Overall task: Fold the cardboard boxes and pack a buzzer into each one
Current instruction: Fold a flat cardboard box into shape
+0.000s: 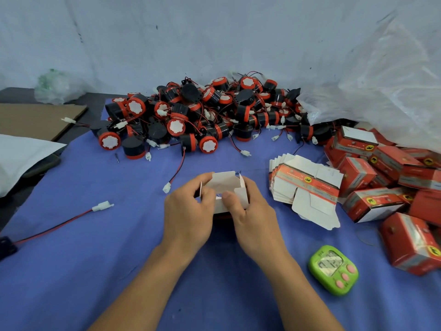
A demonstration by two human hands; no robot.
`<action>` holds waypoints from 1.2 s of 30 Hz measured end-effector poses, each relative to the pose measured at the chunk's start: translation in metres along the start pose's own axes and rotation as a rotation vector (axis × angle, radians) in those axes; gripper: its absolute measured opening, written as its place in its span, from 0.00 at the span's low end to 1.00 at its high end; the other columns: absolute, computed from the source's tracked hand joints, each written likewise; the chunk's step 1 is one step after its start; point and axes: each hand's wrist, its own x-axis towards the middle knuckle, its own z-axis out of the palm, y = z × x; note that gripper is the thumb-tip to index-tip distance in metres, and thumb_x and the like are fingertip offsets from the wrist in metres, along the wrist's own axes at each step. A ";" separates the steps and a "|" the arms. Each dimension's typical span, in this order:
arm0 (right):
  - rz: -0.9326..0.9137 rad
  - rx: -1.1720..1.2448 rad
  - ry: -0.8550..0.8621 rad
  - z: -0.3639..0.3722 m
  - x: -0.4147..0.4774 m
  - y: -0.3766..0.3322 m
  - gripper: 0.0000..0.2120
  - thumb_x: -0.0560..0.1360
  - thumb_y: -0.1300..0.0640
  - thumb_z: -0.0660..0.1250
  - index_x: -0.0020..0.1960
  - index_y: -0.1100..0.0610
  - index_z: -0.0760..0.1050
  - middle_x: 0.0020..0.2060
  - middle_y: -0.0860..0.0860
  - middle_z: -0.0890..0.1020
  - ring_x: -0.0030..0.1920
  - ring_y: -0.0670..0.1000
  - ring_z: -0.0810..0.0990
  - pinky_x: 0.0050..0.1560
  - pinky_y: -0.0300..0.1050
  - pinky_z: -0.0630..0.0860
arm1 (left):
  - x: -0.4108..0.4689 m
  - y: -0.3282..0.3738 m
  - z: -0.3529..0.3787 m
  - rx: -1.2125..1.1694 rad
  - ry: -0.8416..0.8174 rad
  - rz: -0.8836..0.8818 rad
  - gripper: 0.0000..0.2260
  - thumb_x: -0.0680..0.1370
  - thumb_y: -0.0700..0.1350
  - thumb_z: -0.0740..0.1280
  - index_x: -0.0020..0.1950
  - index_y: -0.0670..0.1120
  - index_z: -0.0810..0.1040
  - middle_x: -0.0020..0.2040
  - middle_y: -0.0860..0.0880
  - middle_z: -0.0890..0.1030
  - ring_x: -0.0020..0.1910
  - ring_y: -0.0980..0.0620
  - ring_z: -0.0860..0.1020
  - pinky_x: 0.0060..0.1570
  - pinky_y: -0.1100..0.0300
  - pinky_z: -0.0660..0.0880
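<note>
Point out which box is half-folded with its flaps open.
The box between the left hand and right hand, white flaps standing up. The red boxes piled at the right are closed; the stack of blanks beside them lies flat.

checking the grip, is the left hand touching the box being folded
Touching: the head view shows the left hand pinching a flap of the half-folded box.

The tabletop (95,271) is periwinkle blue; the buzzers (207,113) at 12 o'clock are black with red rims and white faces. At 3 o'clock the folded boxes (358,175) are red with yellow-and-black emblems. The half-folded box (225,181) shows white, and the timer (333,269) at 5 o'clock is lime green with pink buttons.
</note>
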 end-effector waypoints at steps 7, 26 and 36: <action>0.035 0.114 0.124 -0.002 0.004 0.001 0.05 0.79 0.48 0.66 0.46 0.48 0.77 0.38 0.39 0.82 0.38 0.41 0.78 0.34 0.30 0.71 | -0.006 0.012 -0.004 -0.141 -0.069 0.027 0.18 0.78 0.48 0.68 0.65 0.65 0.79 0.52 0.80 0.77 0.57 0.75 0.76 0.52 0.80 0.69; 0.295 0.556 -0.071 -0.014 0.012 0.001 0.13 0.75 0.45 0.66 0.49 0.50 0.86 0.45 0.49 0.87 0.45 0.48 0.83 0.44 0.44 0.78 | 0.001 0.005 -0.007 -0.498 -0.522 -0.219 0.32 0.71 0.58 0.65 0.76 0.61 0.69 0.71 0.56 0.78 0.68 0.53 0.78 0.69 0.51 0.74; 0.238 0.526 -0.048 -0.014 0.012 0.001 0.14 0.82 0.57 0.62 0.46 0.50 0.85 0.39 0.51 0.84 0.38 0.52 0.79 0.30 0.47 0.71 | 0.006 0.008 -0.007 -0.603 -0.612 -0.348 0.16 0.87 0.47 0.57 0.69 0.64 0.74 0.64 0.57 0.84 0.63 0.53 0.82 0.63 0.57 0.79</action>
